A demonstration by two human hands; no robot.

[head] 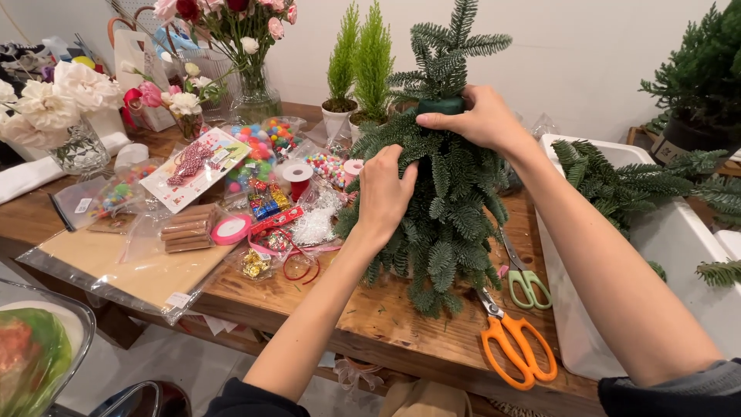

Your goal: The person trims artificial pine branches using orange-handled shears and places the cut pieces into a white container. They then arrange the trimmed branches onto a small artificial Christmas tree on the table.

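Fir tree (451, 208): dense, dk green, conical

Bright, even indoor light, soft shadows, sharp centre, slight wide-angle stretch and blur at the edges.

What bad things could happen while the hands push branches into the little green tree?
The little fir tree may tip: the right hand only steadies its green top block while the left hand presses its side. The orange scissors lie near the table edge, so an elbow might knock them off. The green scissors sit half under the branches, where fingers could get nicked.
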